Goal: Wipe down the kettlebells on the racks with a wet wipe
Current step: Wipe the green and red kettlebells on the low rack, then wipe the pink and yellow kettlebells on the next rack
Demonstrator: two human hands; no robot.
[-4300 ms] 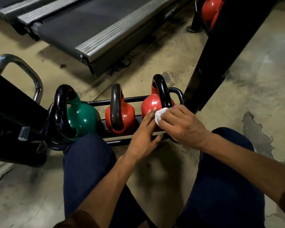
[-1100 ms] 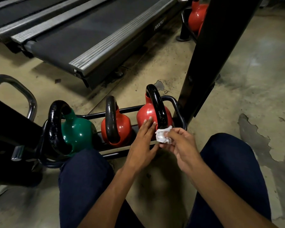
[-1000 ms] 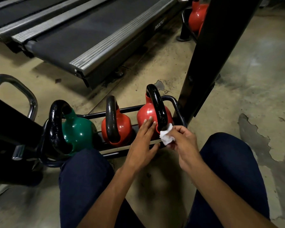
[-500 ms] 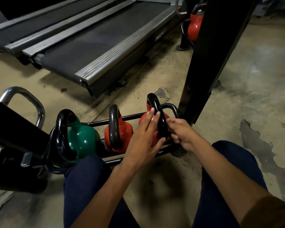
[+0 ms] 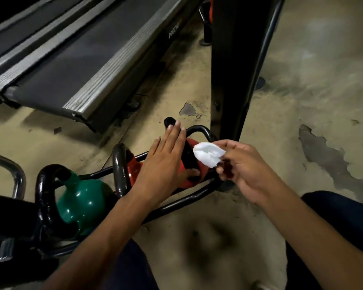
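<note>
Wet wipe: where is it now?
Head view, right of centre: the wet wipe is pinched in the right hand, beside the rightmost red kettlebell that the left hand rests on.

Worn tan concrete floor (image 5: pixel 314 84), scuffed & stained. Paint peeled in spots: big grey bare patch (image 5: pixel 323 151) at right, smaller chipped patch (image 5: pixel 188 110) nr centre. Long dark-grey treadmill deck (image 5: pixel 71 65) fills upper left, running diag. It has a ribbed silver side rail (image 5: pixel 101 80); pale lettering on its side, too blurred to read for sure. Dark grime on floor along its base. Tall black steel upright post (image 5: pixel 233 70) stands centre-right, w/ a thin black tube (image 5: pixel 269 38) slanting alongside. Bent chrome tube loop (image 5: pixel 19 174) at left edge. Light dim & warm, w/ soft pale sheen on floor top right.
</note>
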